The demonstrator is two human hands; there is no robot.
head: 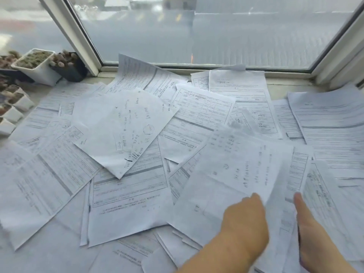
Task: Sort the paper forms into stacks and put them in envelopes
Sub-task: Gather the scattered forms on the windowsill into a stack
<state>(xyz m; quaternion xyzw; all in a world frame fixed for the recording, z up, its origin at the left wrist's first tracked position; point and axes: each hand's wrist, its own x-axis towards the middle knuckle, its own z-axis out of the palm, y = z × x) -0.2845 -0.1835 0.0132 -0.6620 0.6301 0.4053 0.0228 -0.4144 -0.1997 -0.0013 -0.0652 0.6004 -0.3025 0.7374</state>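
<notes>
Many white paper forms [126,186] lie loose and overlapping across the sill, most of them printed with tables. One handwritten sheet [126,127] lies on top at the centre. At the lower right my left hand [244,219] pinches the near edge of another handwritten sheet [236,170], which is raised off the pile and blurred. Just to its right my right hand [311,225] has its thumb on top of printed forms [323,198], with its fingers hidden beneath them. No envelope is in view.
Small pots of succulents [37,64] stand in a row along the left edge. The window frame [197,67] and glass close off the far side. Papers cover nearly the whole surface, up to the near edge.
</notes>
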